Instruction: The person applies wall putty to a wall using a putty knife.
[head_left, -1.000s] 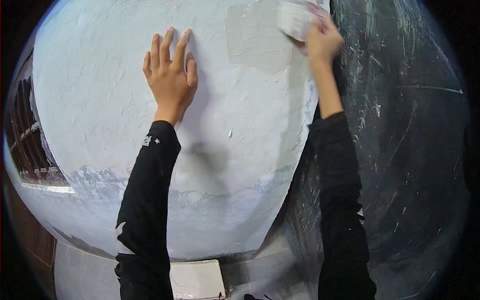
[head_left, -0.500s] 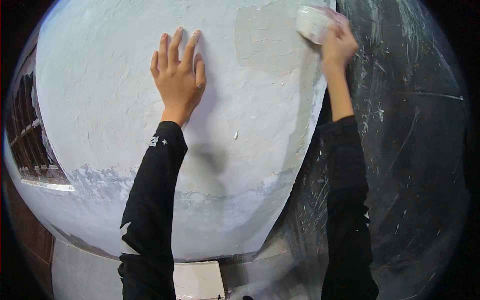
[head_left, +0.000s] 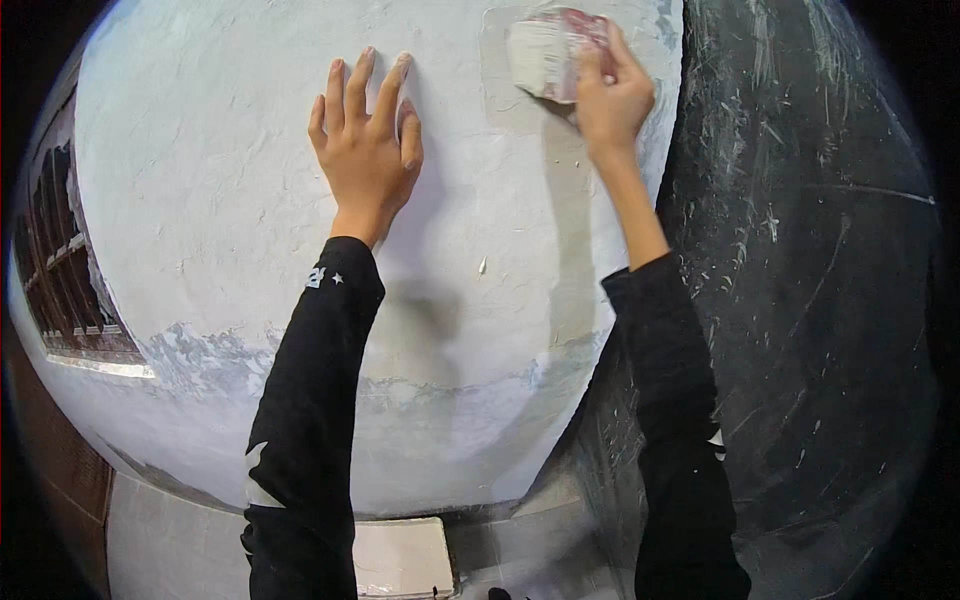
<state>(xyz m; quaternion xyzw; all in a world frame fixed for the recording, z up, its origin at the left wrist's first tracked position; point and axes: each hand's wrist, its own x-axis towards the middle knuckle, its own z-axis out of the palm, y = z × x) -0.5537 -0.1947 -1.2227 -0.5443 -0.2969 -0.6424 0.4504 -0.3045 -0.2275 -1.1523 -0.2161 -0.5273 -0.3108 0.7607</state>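
My right hand (head_left: 613, 108) pinches a putty scraper (head_left: 545, 58) against the upper right of a white wall (head_left: 220, 210). The scraper is broad, reddish at the gripped side and coated with whitish paste. Around it lies a greyer patch of smeared putty (head_left: 508, 112). To the left, my left hand (head_left: 366, 150) rests on the wall with fingers spread, holding nothing. Whitish paste marks its fingertips. A small pale blob (head_left: 483, 265) sticks to the wall between my forearms.
A dark, scuffed surface with white smears (head_left: 810, 300) borders the wall on the right. At the far left is a barred window (head_left: 70, 265). Flaking, bluish patches (head_left: 215, 365) run across the lower wall. Below stands a pale rectangular slab (head_left: 403, 555).
My right hand has moved left and slightly down with the scraper, from the wall's right edge onto the greyish patch. My left hand remains spread on the wall.
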